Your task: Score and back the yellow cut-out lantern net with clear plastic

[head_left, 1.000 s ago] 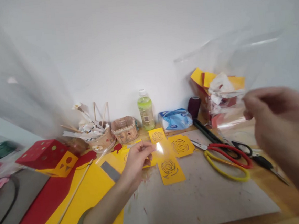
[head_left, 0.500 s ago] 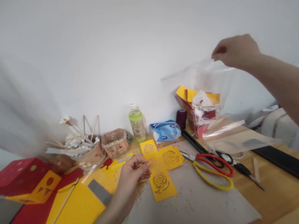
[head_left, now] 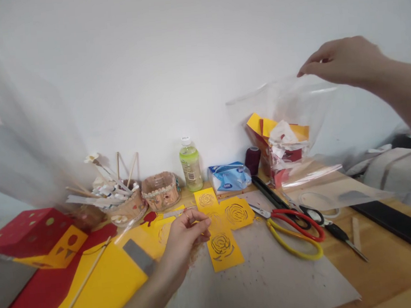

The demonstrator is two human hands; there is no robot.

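My right hand (head_left: pixel 344 62) is raised at the upper right, its fingers pinching the top edge of a clear plastic sheet (head_left: pixel 315 98). The sheet hangs down over the back right of the table, its lower part catching light. My left hand (head_left: pixel 188 236) is low in the middle with thumb and fingers pinched together; what they hold, if anything, cannot be made out. Just beside and behind it lies a cross-shaped yellow paper cutout (head_left: pixel 225 252) with rose patterns cut through. Yellow paper sheets (head_left: pixel 108 275) lie left of that hand.
Red-and-yellow handled scissors (head_left: pixel 297 234), a craft knife (head_left: pixel 340 233) and a black case (head_left: pixel 396 224) lie at right. Along the wall stand a bottle (head_left: pixel 191 169), a tissue pack (head_left: pixel 229 176), a thread spool (head_left: pixel 253 160) and small baskets (head_left: pixel 161 193). A red box (head_left: pixel 30 232) sits left.
My right hand has shifted a little right and up, still pinching the plastic sheet. My left hand stays pinched, nearly in the same place. The view has shifted slightly.
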